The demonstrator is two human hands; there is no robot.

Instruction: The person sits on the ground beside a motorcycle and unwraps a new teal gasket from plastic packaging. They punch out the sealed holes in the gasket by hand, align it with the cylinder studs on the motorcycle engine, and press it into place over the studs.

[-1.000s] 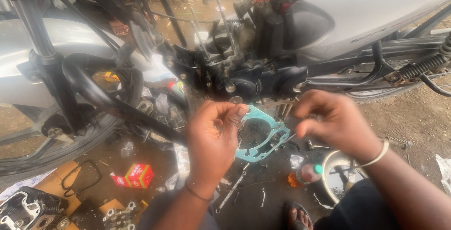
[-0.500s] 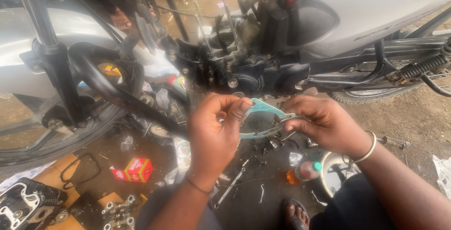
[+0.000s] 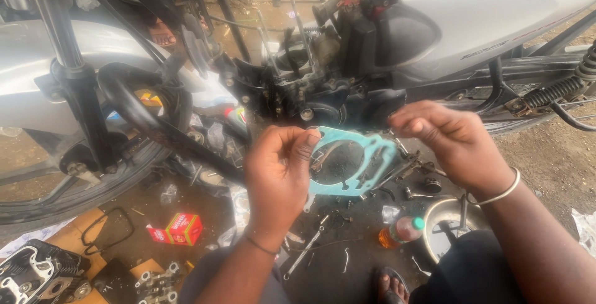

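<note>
Head view: looking down at both hands in front of a stripped motorcycle engine (image 3: 310, 102).
Left hand (image 3: 279, 170): fingers curled in, thumb and fingertips pinching the left edge of the teal gasket (image 3: 363, 155).
Right hand (image 3: 450, 139): fingers bunched together, tips pinching the gasket's upper right corner.
Gasket: flat, thin, big round hole in the middle, held up in the air between the two hands, just below the engine.
Wrist: metal bangle (image 3: 500, 193) on the right one.
Ground below: small orange bottle with a green cap (image 3: 402, 232), round metal bowl (image 3: 448, 232), loose bolts and a spanner (image 3: 305, 253).
Off to the left: red carton (image 3: 177, 229), front wheel (image 3: 93, 174), cylinder head (image 3: 37, 274) in the corner.
</note>
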